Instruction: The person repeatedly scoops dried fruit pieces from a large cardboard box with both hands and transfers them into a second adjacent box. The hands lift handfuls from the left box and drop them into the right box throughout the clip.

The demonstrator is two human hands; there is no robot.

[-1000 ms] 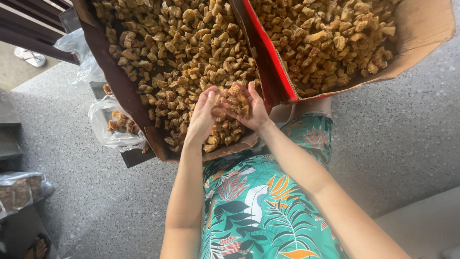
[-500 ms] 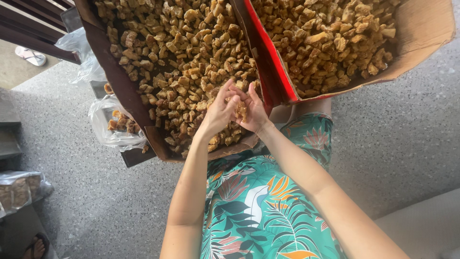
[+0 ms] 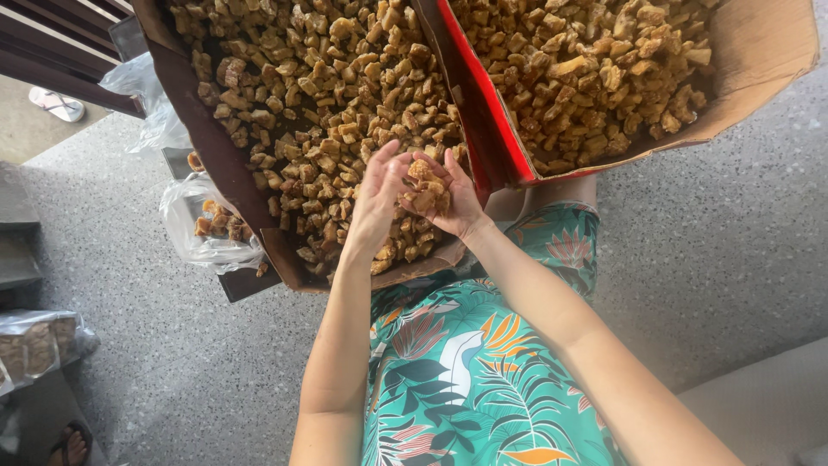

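Cupping a heap of brown fried chunks point(image 3: 427, 194) above the left cardboard box point(image 3: 216, 164), left hand point(image 3: 375, 203) and right hand point(image 3: 453, 203) curl their fingers loosely; light, crumbly pieces probably best scooped from below.

Setting, viewed from above. A grey speckled terrazzo floor point(image 3: 716, 259) fills most of the field under even, soft daylight without hard shadows. At upper left, dark brown wooden slats point(image 3: 60, 34) border a paler concrete patch point(image 3: 26, 129), on which a light-coloured sandal point(image 3: 56, 103) lies. At the left edge, a grey stone ledge point(image 3: 17, 233) steps down toward the floor. In the lower right corner, a smooth off-white raised surface point(image 3: 768, 414) meets the terrazzo along a straight diagonal edge.
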